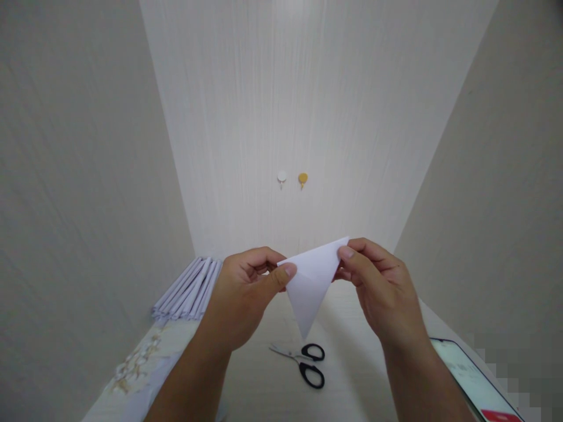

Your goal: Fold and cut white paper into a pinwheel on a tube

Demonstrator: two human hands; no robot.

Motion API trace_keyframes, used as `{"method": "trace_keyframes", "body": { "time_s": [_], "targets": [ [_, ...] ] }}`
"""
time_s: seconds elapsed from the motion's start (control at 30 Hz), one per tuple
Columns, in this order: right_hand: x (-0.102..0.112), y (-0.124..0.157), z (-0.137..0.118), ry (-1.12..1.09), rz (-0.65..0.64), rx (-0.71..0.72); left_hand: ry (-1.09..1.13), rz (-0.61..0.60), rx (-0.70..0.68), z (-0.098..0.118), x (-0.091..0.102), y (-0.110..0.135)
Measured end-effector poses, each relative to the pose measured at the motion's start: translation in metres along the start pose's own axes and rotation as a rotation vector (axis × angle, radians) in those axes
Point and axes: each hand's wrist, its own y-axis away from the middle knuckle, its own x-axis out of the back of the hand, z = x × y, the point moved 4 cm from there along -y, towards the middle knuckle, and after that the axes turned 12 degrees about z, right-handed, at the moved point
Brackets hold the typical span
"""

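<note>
A white sheet of paper (311, 281), folded into a triangle with its tip pointing down, is held up above the table. My left hand (246, 290) pinches its left corner between thumb and fingers. At the right corner, my right hand (380, 287) pinches the paper the same way. Black-handled scissors (305, 362) lie shut on the table just below the paper's tip.
A row of white folded paper pieces (189, 288) lies at the table's back left. A phone (475, 381) with a lit screen rests at the right edge. Two small hooks, one white (282, 177) and one yellow (302, 178), are on the wall ahead. Walls close in on both sides.
</note>
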Motion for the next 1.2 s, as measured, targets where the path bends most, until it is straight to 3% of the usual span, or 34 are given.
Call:
{"method": "trace_keyframes", "body": {
  "time_s": [0.47, 0.93, 1.07, 1.2],
  "targets": [
    [0.005, 0.0, -0.003, -0.004, 0.019, 0.051, -0.003, -0.001, -0.013, -0.004, 0.004, 0.0],
    [0.001, 0.003, -0.008, 0.054, -0.049, 0.035, 0.013, 0.041, -0.026, -0.002, 0.005, 0.001],
    [-0.006, 0.006, -0.006, 0.076, -0.143, -0.044, 0.043, 0.062, -0.021, -0.003, 0.005, 0.001],
    [-0.019, 0.015, -0.005, 0.158, -0.375, -0.158, 0.096, 0.082, -0.05, -0.003, 0.005, 0.0]
  ]
}}
